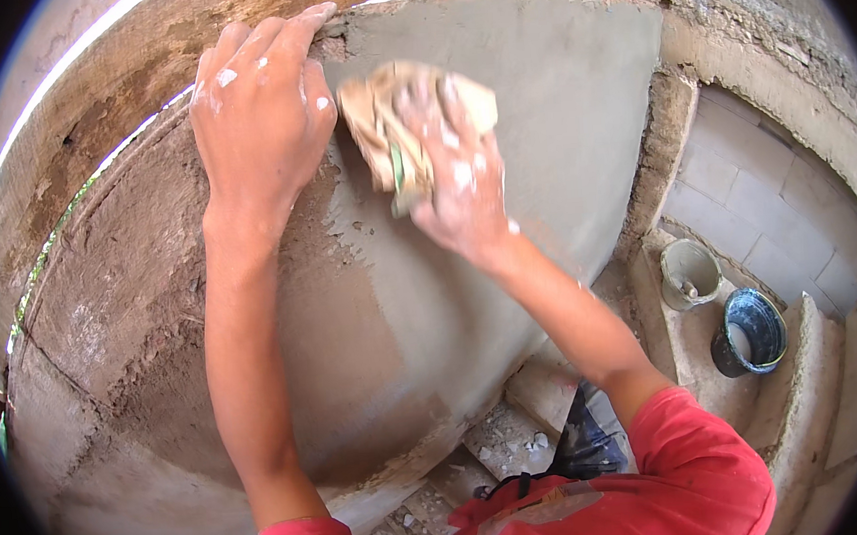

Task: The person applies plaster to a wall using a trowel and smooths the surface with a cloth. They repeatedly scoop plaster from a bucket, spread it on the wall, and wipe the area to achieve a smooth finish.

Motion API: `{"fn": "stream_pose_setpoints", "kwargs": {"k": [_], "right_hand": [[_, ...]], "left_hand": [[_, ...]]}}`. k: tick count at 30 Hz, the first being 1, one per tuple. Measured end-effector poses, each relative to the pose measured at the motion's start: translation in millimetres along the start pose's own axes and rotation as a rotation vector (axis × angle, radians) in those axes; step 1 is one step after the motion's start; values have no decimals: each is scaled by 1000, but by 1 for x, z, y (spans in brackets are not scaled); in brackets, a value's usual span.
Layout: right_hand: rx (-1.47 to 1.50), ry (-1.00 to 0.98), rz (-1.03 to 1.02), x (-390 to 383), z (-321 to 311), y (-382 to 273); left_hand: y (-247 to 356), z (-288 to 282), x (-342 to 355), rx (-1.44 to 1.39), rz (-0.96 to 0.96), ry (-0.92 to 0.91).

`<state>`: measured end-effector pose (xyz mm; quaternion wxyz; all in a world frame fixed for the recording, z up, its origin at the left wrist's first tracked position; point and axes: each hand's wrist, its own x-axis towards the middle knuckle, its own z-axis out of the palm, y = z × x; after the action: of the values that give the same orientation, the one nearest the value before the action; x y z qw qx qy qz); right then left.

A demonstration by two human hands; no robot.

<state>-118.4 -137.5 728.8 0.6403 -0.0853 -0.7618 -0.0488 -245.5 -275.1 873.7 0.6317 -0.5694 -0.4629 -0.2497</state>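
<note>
Lg. curved wall (pixel 383 320) takes up most of the view: smooth grey plaster on the R side, rough brown patches on the L, ragged border betw. the 2. Long wooden board (pixel 90 117) bends over the top, w/ bright gaps betw. it & the wall's upper edge. Far R: pale block wall (pixel 751 190) w/ visible joints. Concrete steps (pixel 795 391) at lower R, more at bottom ctr. Person's red shirt (pixel 696 467) along the lower edge, dark trousers (pixel 592 440) just beside it.

2 buckets near each other on the steps: dark blue bucket (pixel 724 354), pale stuff inside; grey bucket (pixel 691 259) behind it, also w/ something pale in it.

Crumpled tan sheet (pixel 374 122), paper or cloth (can't tell), is at the wall's upper middle, against the grey plaster, under the R hand (pixel 456 161). That hand holds it: fingers over its face, thumb by its lower edge; blurred, so can't tell if fingers are spread or together. L hand (pixel 263 105) is at the wall's top edge, fingers bent & close together, most tips hidden, thumb side toward the sheet. White smears on both hands.

Smallest: pale bits (pixel 538 442) on the bottom steps.
</note>
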Motion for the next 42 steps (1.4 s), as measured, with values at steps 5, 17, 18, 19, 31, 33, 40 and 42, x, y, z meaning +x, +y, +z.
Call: {"fn": "stream_pose_setpoints", "kwargs": {"k": [5, 17, 18, 19, 31, 33, 40, 42], "right_hand": [[-31, -90, -27, -38, 0, -1], [16, -171, -85, -82, 11, 13], [27, -34, -38, -42, 15, 28], [21, 98, 17, -3, 12, 45], [1, 90, -31, 1, 12, 3], [-7, 151, -36, 33, 16, 11], [-23, -37, -105, -69, 22, -1], [-4, 42, -51, -15, 14, -5]], "left_hand": [[0, -3, 6, -53, -44, 16], [-1, 5, 4, 24, -38, 66], [-3, 5, 5, 45, -22, 81], [0, 8, 8, 36, -28, 86], [6, 3, 7, 41, -89, 29], [7, 3, 8, 46, -68, 37], [15, 5, 16, -97, -115, 88], [22, -8, 20, -167, -118, 86]]}}
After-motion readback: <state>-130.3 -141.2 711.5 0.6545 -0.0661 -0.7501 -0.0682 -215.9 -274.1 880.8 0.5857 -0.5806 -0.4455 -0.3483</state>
